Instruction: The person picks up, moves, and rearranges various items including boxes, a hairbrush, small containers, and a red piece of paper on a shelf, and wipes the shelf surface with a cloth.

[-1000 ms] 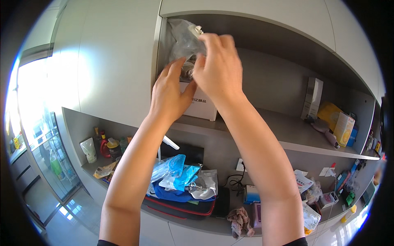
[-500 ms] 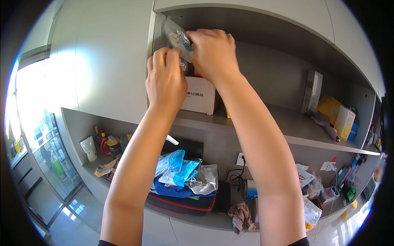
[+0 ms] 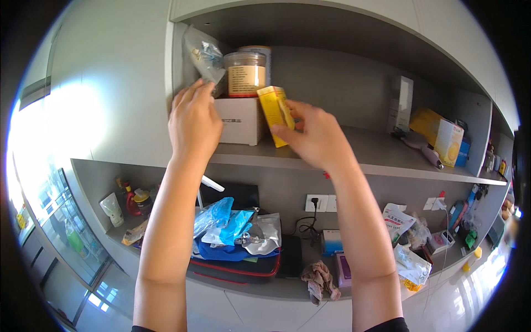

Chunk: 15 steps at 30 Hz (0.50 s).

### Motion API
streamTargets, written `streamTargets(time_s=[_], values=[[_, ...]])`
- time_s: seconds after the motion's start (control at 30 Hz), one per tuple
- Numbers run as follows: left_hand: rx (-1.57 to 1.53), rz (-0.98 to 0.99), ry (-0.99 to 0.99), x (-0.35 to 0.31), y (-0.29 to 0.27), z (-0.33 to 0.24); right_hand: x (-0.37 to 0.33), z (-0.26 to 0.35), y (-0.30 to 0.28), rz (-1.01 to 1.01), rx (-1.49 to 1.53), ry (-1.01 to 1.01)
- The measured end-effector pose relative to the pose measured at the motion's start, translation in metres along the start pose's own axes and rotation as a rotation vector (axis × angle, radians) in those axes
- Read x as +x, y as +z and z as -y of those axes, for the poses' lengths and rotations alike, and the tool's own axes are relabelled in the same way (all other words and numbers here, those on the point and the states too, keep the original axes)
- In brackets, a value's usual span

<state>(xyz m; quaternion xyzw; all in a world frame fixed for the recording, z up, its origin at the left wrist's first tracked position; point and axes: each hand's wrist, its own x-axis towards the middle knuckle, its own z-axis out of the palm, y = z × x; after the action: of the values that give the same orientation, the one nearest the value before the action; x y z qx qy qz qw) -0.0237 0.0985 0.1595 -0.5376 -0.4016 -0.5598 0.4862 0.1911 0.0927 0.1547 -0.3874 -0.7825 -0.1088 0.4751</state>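
My left hand [image 3: 194,122] is raised to the left end of the upper shelf, its bent fingers at the lower end of a clear plastic bag [image 3: 203,54] with pale contents; their tips are partly hidden. Between the thumb and fingers of my right hand [image 3: 318,133] is a small yellow box [image 3: 275,116], upright and leaning slightly. Beside it is a white carton [image 3: 241,123], partly behind my left hand. On the carton stands a clear-lidded jar [image 3: 244,74] with a cream label, and behind that a taller can [image 3: 263,52] shows in part.
Farther right on the upper shelf [image 3: 365,149] are a tall white box [image 3: 401,103], a grey-pink handheld tool [image 3: 423,146] and a white-and-yellow box [image 3: 449,144]. Below, the counter holds blue plastic packaging [image 3: 224,221] on a dark case, a crumpled cloth [image 3: 319,279] and several bags.
My right hand has left the plastic bag, moved down and right, and taken hold of the yellow box. The jar has come into sight. My left hand remains by the bag.
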Motion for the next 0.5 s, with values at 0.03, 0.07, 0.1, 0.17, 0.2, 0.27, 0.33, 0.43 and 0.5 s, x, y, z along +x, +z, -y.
streamTargets(time_s=[0.03,0.07,0.1,0.17,0.2,0.27,0.33,0.43,0.5], values=[[-0.097,-0.037,0.034,-0.005,-0.003,-0.008,-0.007,0.001,0.003,0.001,-0.083,-0.011],[-0.195,-0.074,0.067,-0.011,-0.007,-0.016,-0.011,0.004,0.006,0.002,-0.166,-0.022],[-0.293,-0.107,0.099,-0.020,-0.010,-0.023,-0.011,0.013,0.006,0.139,-0.161,0.091],[-0.361,-0.003,0.101,-0.034,-0.009,-0.045,-0.010,0.012,0.015,0.173,-0.079,0.102],[-0.358,0.029,0.087,-0.038,-0.007,-0.053,-0.008,0.013,0.020,0.168,-0.056,0.073],[-0.394,0.086,0.004,-0.043,0.003,-0.065,-0.007,0.014,0.018,0.169,-0.041,0.017],[-0.426,0.114,-0.060,-0.043,0.010,-0.066,-0.005,0.010,0.019,0.182,0.020,0.047],[-0.531,0.150,-0.171,-0.041,0.008,-0.075,0.000,0.008,0.015,0.254,0.085,0.098],[-0.541,0.162,-0.145,-0.041,0.009,-0.081,0.005,0.003,0.018,0.262,0.129,0.089]])
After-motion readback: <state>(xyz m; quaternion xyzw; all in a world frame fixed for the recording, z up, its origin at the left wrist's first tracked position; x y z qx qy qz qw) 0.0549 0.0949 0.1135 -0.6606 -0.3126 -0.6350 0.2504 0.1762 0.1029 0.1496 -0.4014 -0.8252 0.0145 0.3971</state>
